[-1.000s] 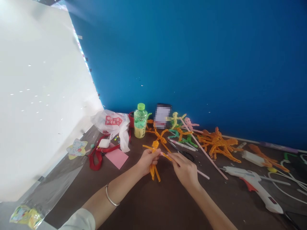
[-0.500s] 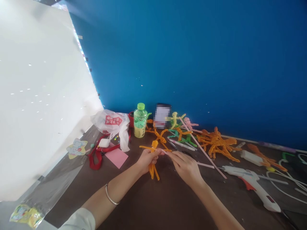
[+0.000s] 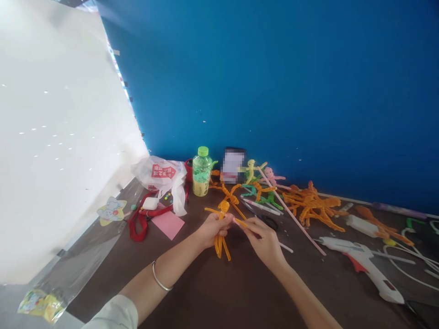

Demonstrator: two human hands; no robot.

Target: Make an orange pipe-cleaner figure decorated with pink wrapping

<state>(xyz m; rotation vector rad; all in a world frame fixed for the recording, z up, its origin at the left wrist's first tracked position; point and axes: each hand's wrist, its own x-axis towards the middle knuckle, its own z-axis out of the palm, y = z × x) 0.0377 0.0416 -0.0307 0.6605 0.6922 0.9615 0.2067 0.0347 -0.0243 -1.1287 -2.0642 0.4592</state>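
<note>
My left hand (image 3: 213, 230) is closed around an orange pipe-cleaner figure (image 3: 224, 206), with its rounded head above my fingers and its legs hanging below. My right hand (image 3: 262, 240) pinches close to the left fingertips, where a pink pipe cleaner (image 3: 286, 247) meets an orange arm of the figure. The pink strand's tail sticks out beyond my right hand; its middle is hidden by the hand. Just past the right fingers lie dark-handled scissors (image 3: 270, 222), partly covered.
A green-capped bottle (image 3: 201, 173), plastic bag (image 3: 159, 173) and pink paper (image 3: 168, 224) stand or lie at left and back. To the right are orange pipe-cleaner pieces (image 3: 310, 208), a loose pink pipe cleaner (image 3: 291, 212), pens (image 3: 262, 207) and a glue gun (image 3: 363, 262) with cables.
My right hand has turned and shifted slightly, and the pink strand's tail now points lower and shows less. An orange arm now shows between the two hands' fingertips. The left hand keeps its hold.
</note>
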